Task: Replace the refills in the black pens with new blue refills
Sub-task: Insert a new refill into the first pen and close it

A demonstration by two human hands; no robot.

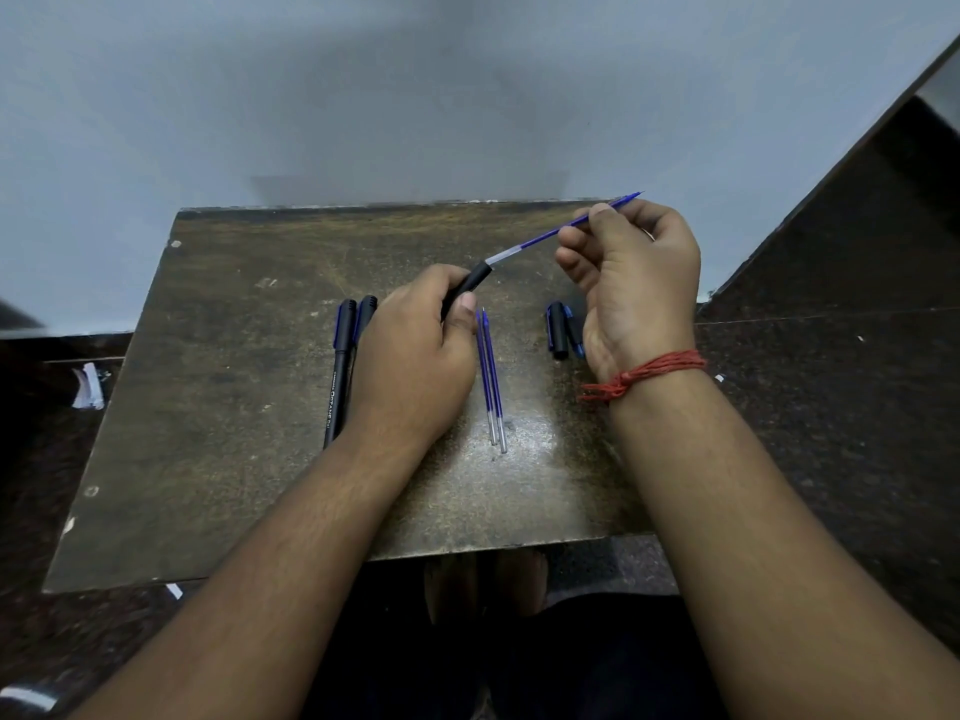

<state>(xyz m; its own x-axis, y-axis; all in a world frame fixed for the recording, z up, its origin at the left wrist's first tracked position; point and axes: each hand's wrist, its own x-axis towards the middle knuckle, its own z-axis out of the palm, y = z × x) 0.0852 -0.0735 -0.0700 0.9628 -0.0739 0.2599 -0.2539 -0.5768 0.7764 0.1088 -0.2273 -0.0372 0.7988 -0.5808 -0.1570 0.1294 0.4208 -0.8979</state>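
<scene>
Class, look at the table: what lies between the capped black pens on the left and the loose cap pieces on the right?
In the head view, two blue refills lie side by side there, with the left hand above.

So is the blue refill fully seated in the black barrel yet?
Not yet. Most of the blue refill sticks out of the black barrel, pinched by the right hand.

A worn dark wooden desk (218,459) carries two capped black pens (340,371) side by side at the left, two blue refills (491,381) lying together in the middle, and loose pen parts (563,330) at the right.
</scene>
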